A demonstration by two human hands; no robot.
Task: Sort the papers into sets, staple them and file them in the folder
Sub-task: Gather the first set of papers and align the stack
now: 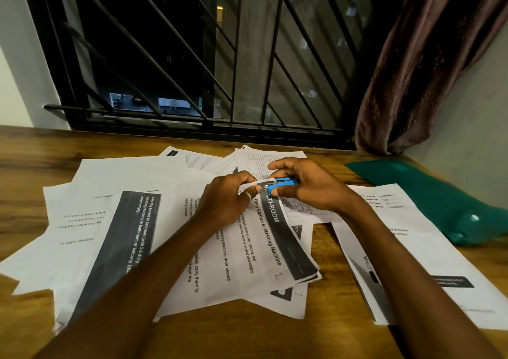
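Loose sheets lie spread left of the left hand, whose curled fingers pinch the top corner of the paper set. Just right of them, the right hand grips the blue stapler, set at that corner. Further right lies the green folder, beside more sheets. Everything rests on a wooden table; a barred window and brown curtain stand behind
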